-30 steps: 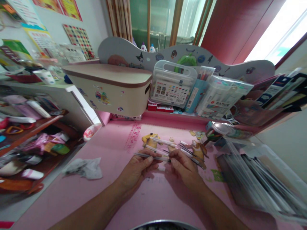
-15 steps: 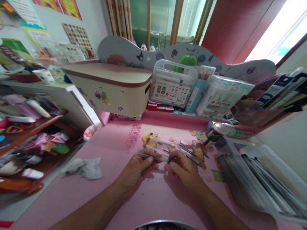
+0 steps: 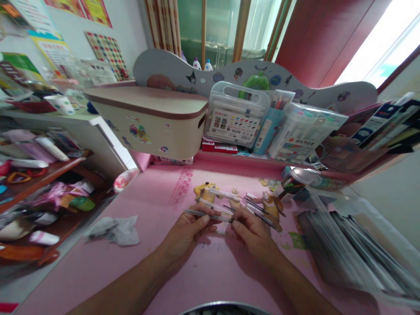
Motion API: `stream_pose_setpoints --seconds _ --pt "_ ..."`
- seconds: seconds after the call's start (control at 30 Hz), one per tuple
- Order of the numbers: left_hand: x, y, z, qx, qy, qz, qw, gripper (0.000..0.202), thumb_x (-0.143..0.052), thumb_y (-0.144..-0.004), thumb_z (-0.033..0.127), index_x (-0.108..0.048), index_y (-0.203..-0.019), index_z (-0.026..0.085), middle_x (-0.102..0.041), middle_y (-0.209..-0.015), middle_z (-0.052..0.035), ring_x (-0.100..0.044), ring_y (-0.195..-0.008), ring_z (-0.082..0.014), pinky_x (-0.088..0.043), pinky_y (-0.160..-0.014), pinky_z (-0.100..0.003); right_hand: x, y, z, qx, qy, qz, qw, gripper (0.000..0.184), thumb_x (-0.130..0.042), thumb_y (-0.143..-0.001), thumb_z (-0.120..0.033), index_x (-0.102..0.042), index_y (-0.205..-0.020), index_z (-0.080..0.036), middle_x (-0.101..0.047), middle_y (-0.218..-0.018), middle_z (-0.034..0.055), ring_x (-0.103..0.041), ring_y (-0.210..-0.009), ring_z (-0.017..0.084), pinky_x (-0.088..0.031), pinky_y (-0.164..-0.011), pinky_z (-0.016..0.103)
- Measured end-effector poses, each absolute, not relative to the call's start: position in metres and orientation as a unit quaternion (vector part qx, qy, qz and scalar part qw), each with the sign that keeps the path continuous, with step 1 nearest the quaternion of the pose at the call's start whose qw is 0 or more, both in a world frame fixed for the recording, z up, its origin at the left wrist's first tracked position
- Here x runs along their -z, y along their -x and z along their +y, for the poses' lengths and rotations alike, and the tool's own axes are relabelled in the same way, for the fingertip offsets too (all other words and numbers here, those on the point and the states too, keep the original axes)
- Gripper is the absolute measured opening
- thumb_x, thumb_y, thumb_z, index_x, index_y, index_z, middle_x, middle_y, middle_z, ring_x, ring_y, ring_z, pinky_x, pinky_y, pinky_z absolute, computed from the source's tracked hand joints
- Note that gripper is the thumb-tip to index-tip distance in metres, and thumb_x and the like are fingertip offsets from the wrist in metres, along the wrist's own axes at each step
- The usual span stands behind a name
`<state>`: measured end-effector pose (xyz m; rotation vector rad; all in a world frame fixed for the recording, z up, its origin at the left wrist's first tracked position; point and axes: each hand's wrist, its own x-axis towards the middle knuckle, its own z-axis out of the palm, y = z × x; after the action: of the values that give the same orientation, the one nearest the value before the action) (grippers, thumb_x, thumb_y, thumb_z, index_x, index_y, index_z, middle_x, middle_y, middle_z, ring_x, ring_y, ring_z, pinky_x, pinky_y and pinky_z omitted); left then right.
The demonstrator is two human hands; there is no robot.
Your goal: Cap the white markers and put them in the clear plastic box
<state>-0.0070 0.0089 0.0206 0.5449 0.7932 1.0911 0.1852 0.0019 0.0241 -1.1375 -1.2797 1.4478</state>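
Observation:
My left hand (image 3: 190, 229) and my right hand (image 3: 251, 229) meet over the middle of the pink desk (image 3: 154, 262). Both pinch one slim clear pen (image 3: 213, 216) that lies level between them, the left hand on its left part, the right hand at its right end. Just beyond the fingers several more pens (image 3: 226, 195) and thin dark refills (image 3: 262, 209) lie loose on the desk, over cartoon bear stickers (image 3: 205, 191).
A crumpled grey cloth (image 3: 114, 229) lies to the left. A beige lidded box (image 3: 149, 120), marker cases (image 3: 236, 114) and a blue pen holder (image 3: 271, 127) line the back shelf. A round tin (image 3: 297, 178) and a clear plastic sleeve of books (image 3: 354, 249) sit at the right.
My right hand has shifted slightly along the pen's right end. The left hand and the other pens have stayed where they were.

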Motion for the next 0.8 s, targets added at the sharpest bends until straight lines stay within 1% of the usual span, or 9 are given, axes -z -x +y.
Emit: stream_pose_setpoints --seconds 0.03,0.13,0.17,0.27,0.33,0.4,0.5,0.67,0.8 --pt "-0.022 0.007 0.009 -0.499 -0.248 0.363 0.747 0.025 -0.087 -0.067 0.021 -0.067 -0.081 0.015 -0.077 -0.097 -0.0074 -0.074 -0.082 -0.0175 -0.059 -0.066 -0.019 -0.025 -0.185 0.002 -0.573 0.467 -0.522 0.425 0.023 -0.06 -0.086 -0.037 -0.051 -0.072 -0.021 -0.046 -0.06 -0.0048 -0.039 -0.055 0.011 -0.031 -0.051 0.023" --pt "-0.026 0.005 0.008 -0.494 -0.247 0.368 0.748 0.025 -0.086 -0.067 0.022 -0.067 -0.082 0.016 -0.077 -0.096 -0.0066 -0.073 -0.073 -0.0159 -0.057 -0.058 -0.018 -0.028 -0.185 0.001 -0.554 0.486 -0.538 0.409 0.03 -0.054 -0.09 -0.04 -0.051 -0.068 -0.02 -0.044 -0.061 -0.0041 -0.039 -0.057 0.011 -0.031 -0.052 0.023" --pt "-0.026 0.005 0.008 -0.494 -0.247 0.368 0.748 0.025 -0.086 -0.067 0.021 -0.067 -0.082 0.016 -0.077 -0.096 -0.0063 -0.073 -0.073 -0.0156 -0.057 -0.058 -0.019 -0.029 -0.185 0.001 -0.556 0.486 -0.535 0.41 0.029 -0.054 -0.09 -0.04 -0.051 -0.069 -0.02 -0.044 -0.061 -0.0042 -0.039 -0.056 0.011 -0.031 -0.052 0.023" --pt "-0.026 0.005 0.008 -0.498 -0.249 0.364 0.747 0.023 -0.086 -0.067 0.02 -0.068 -0.08 0.016 -0.077 -0.096 -0.0067 -0.073 -0.079 -0.0167 -0.059 -0.067 -0.021 -0.029 -0.186 0.001 -0.566 0.482 -0.527 0.411 0.02 -0.056 -0.086 -0.037 -0.053 -0.075 -0.02 -0.046 -0.061 -0.0044 -0.039 -0.055 0.011 -0.03 -0.052 0.023" --pt "-0.025 0.005 0.008 -0.494 -0.253 0.366 0.747 0.022 -0.085 -0.068 0.021 -0.068 -0.081 0.016 -0.076 -0.098 -0.0071 -0.073 -0.079 -0.0165 -0.059 -0.068 -0.021 -0.027 -0.187 0.002 -0.555 0.487 -0.537 0.408 0.018 -0.058 -0.085 -0.033 -0.053 -0.074 -0.02 -0.047 -0.061 -0.0044 -0.04 -0.056 0.011 -0.031 -0.053 0.023" --pt "-0.023 0.006 0.008 -0.492 -0.256 0.37 0.745 0.021 -0.085 -0.069 0.021 -0.068 -0.082 0.016 -0.076 -0.099 -0.0072 -0.073 -0.08 -0.0164 -0.059 -0.068 -0.021 -0.025 -0.188 0.003 -0.545 0.49 -0.548 0.403 0.02 -0.058 -0.085 -0.034 -0.052 -0.072 -0.02 -0.048 -0.06 -0.004 -0.041 -0.056 0.011 -0.032 -0.054 0.024" --pt "-0.021 0.006 0.008 -0.494 -0.264 0.372 0.74 0.021 -0.084 -0.07 0.021 -0.068 -0.082 0.016 -0.076 -0.099 -0.007 -0.073 -0.083 -0.0166 -0.059 -0.069 -0.02 -0.021 -0.19 0.003 -0.569 0.483 -0.536 0.395 0.025 -0.057 -0.086 -0.04 -0.051 -0.071 -0.021 -0.047 -0.059 -0.0044 -0.039 -0.053 0.011 -0.031 -0.05 0.023" --pt "-0.02 0.006 0.007 -0.483 -0.272 0.378 0.741 0.021 -0.084 -0.071 0.023 -0.068 -0.083 0.017 -0.075 -0.1 -0.0062 -0.072 -0.072 -0.0151 -0.056 -0.057 -0.019 -0.015 -0.187 0.001 -0.581 0.496 -0.511 0.395 0.031 -0.059 -0.086 -0.043 -0.048 -0.066 -0.021 -0.043 -0.056 -0.0053 -0.037 -0.052 0.01 -0.027 -0.047 0.022" --pt "-0.022 0.006 0.008 -0.485 -0.282 0.38 0.736 0.02 -0.083 -0.071 0.024 -0.068 -0.082 0.015 -0.075 -0.098 -0.0079 -0.071 -0.075 -0.0153 -0.057 -0.064 -0.021 -0.013 -0.183 -0.004 -0.631 0.47 -0.47 0.401 0.031 -0.056 -0.087 -0.043 -0.045 -0.067 -0.022 -0.041 -0.054 -0.006 -0.035 -0.05 0.011 -0.025 -0.046 0.023"
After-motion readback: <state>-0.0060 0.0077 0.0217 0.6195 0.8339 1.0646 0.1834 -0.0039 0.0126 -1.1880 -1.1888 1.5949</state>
